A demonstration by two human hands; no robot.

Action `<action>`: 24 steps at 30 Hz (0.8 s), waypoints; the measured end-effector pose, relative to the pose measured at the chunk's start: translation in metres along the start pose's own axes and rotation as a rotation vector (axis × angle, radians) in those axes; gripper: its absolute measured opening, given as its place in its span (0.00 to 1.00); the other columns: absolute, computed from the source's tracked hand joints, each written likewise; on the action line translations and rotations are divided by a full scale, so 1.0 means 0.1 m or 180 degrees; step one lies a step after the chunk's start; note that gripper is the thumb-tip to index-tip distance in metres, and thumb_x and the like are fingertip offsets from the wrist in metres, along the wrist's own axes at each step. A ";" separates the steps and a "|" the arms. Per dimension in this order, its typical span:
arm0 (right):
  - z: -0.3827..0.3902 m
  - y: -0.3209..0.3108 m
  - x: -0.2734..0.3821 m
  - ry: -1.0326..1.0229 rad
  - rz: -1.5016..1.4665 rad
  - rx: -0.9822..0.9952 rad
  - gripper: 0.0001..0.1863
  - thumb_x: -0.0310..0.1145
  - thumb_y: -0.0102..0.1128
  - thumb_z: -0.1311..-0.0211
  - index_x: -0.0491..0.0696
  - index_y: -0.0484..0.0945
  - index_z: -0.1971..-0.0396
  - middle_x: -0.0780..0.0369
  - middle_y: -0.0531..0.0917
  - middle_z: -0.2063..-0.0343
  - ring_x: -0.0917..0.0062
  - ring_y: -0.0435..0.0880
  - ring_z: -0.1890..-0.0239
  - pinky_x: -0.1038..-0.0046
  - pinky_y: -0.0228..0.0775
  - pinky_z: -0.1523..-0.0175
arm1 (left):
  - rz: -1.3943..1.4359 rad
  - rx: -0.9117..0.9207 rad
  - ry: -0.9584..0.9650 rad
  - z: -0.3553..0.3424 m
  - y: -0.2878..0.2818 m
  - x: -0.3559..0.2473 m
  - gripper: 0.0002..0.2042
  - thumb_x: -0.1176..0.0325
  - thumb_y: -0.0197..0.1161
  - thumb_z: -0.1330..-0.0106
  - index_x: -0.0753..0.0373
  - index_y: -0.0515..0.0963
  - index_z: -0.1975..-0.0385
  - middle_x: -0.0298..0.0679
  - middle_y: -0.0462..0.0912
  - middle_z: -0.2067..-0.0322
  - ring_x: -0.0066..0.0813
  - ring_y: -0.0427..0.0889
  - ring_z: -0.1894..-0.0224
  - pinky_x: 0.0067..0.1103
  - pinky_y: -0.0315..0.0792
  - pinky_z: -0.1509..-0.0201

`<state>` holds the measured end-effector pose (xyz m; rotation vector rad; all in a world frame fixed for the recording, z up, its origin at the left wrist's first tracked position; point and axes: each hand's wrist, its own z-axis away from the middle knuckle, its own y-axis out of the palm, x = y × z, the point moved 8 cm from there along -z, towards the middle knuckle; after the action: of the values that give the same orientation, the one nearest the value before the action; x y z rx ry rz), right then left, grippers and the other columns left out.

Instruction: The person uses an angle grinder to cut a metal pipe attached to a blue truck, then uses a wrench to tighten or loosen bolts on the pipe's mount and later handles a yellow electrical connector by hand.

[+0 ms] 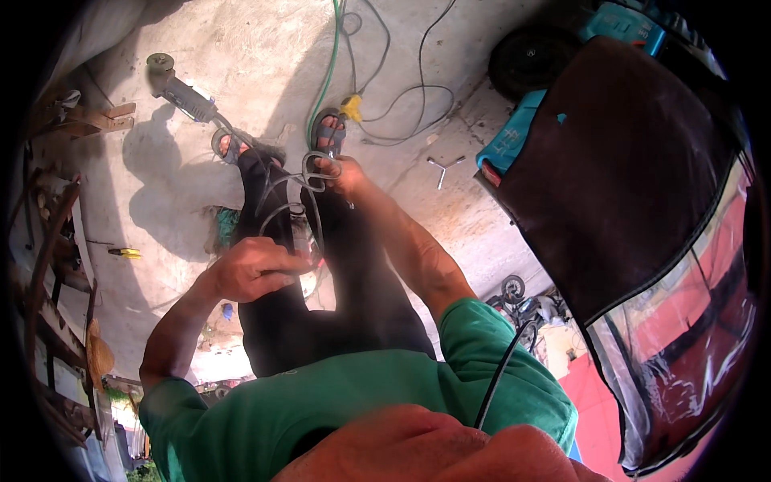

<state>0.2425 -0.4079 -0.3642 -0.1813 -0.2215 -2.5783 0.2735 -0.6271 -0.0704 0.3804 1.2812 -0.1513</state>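
Loops of grey cable (pixel 314 210) hang in front of my legs, and my right hand (pixel 341 173) is closed round their upper part. Lower and to the left, my left hand (pixel 259 267) has its fingers curled together near the lower end of the loops. A small red bit shows by its fingertips, but what those fingers hold is hidden. From the loops the cable runs up to an angle grinder (pixel 186 98), which lies on the floor beyond my left foot.
A yellow connector (pixel 351 108) joins cords near my right foot, beside a green cord (pixel 328 68). A three-armed wrench (pixel 442 170) lies on the concrete to the right. A blue vehicle with a dark cover (pixel 618 161) fills the right side. Yellow-handled tool (pixel 126 253) and wooden frames (pixel 52 249) are left.
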 end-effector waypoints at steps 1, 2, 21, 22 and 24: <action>-0.04 -0.05 -0.05 -0.0378 0.0364 -0.0137 0.14 0.41 0.57 0.33 0.46 0.83 0.62 0.65 0.83 0.75 0.76 0.80 0.77 0.74 0.70 0.74 | 0.0033 0.0002 0.0092 0.00 0.03 -0.05 0.15 0.75 0.70 0.46 0.66 0.85 0.57 0.42 0.84 0.73 0.41 0.82 0.70 0.33 0.71 0.65; -0.05 -0.11 -0.09 -0.0755 0.0728 -0.0272 0.14 0.41 0.58 0.35 0.45 0.83 0.62 0.64 0.83 0.75 0.73 0.83 0.75 0.72 0.74 0.70 | 0.0066 0.0004 0.0183 -0.01 0.05 -0.11 0.15 0.75 0.70 0.46 0.66 0.85 0.57 0.41 0.84 0.73 0.40 0.81 0.71 0.32 0.70 0.65; 0.72 0.21 0.61 -0.1721 0.0505 -0.0672 0.18 0.32 0.52 0.27 0.40 0.74 0.43 0.61 0.79 0.75 0.78 0.77 0.77 0.75 0.70 0.70 | -0.0483 -0.1994 -0.1333 0.08 -0.96 0.52 0.17 0.71 0.69 0.38 0.65 0.80 0.49 0.42 0.84 0.57 0.34 0.84 0.55 0.28 0.76 0.47; 0.71 0.24 0.50 -0.2205 0.0717 -0.0759 0.19 0.32 0.53 0.28 0.39 0.74 0.42 0.59 0.81 0.73 0.76 0.79 0.76 0.73 0.72 0.67 | -0.0231 -0.2269 -0.1222 0.00 -1.05 0.66 0.16 0.69 0.69 0.36 0.67 0.80 0.50 0.43 0.85 0.56 0.33 0.85 0.55 0.27 0.77 0.47; 1.05 0.46 0.63 -0.1905 0.0962 -0.0618 0.22 0.34 0.55 0.29 0.38 0.72 0.41 0.52 0.82 0.64 0.64 0.82 0.66 0.67 0.74 0.59 | 0.0033 -0.2558 -0.1344 -0.27 -1.17 0.95 0.17 0.63 0.66 0.32 0.67 0.80 0.48 0.46 0.85 0.53 0.35 0.85 0.54 0.29 0.75 0.43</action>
<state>0.2225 -0.4579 -0.2455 -0.9815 -0.1428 -2.1788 0.2390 -0.7169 -0.1893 -0.3250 0.8300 0.2809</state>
